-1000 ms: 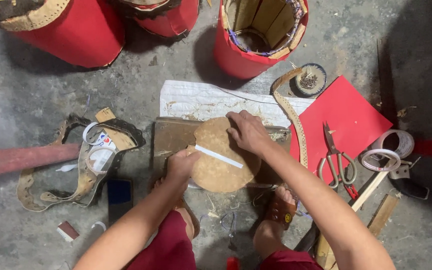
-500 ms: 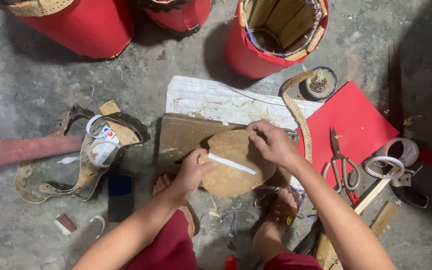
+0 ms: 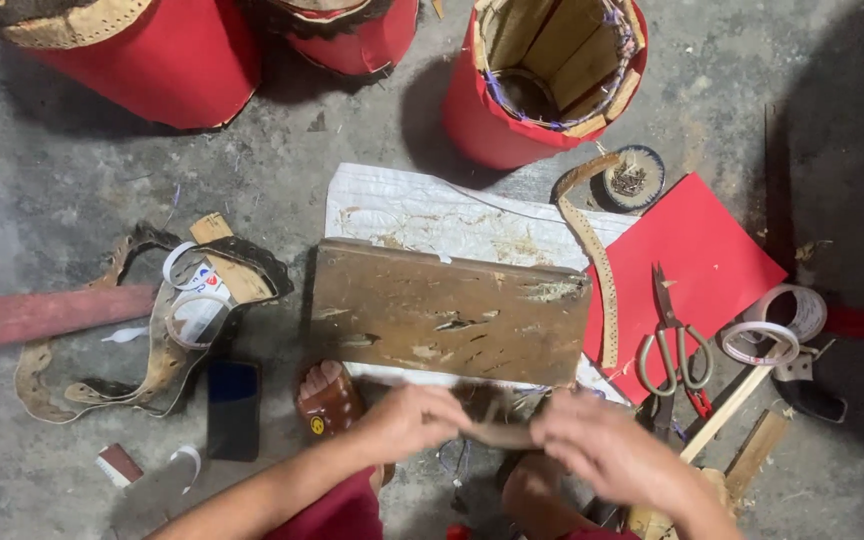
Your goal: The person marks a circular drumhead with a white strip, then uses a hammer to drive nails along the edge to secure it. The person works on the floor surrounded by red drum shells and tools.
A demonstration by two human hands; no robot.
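A thin tan disc (image 3: 500,434) is gripped edge-on between the closed left hand (image 3: 414,420) and right hand (image 3: 602,452), just below the bare wooden board (image 3: 447,310), so fitting it to the open red drum (image 3: 544,75) above the board seems yet undone.

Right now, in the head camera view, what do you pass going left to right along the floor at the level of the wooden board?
Red pole → tape rolls on a curved leather scrap → wooden board → long leather strip → scissors on the red sheet → white tape rings.
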